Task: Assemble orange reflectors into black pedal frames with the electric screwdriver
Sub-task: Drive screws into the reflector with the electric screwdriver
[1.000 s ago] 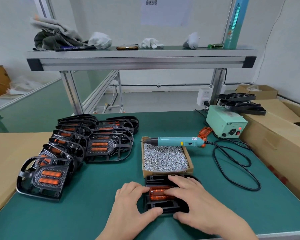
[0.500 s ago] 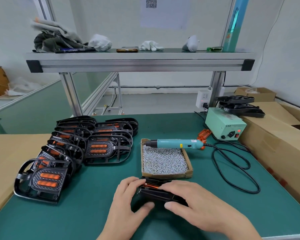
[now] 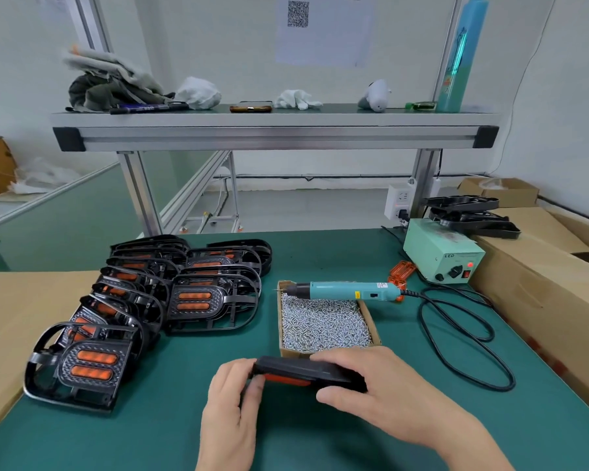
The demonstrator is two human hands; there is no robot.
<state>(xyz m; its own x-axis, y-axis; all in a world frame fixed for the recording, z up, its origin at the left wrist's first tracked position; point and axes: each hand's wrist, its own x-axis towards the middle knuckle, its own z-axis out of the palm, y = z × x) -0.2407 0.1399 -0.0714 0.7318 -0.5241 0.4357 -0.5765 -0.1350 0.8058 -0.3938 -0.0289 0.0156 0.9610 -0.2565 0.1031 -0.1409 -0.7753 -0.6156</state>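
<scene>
left grip (image 3: pixel 232 402) pinches pedal (image 3: pixel 296 367) end | right grip (image 3: pixel 388 385) curled over its top (reflector (image 3: pixel 286 380) showing underneath) | near counter (image 3: pixel 150 419) front edge, beside screw box (image 3: pixel 371 324)

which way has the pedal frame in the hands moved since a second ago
Yes: the pedal frame rose off the mat and tipped edge-on, still just before the screw box.

Bright, even, diffuse light. Soft shadow cast on table (image 3: pixel 320 253) just in front of screw box (image 3: pixel 369 322). Slight motion blur seen on pedal frame (image 3: pixel 296 367) there. Straight lines bowed far from box, toward edges.
</scene>
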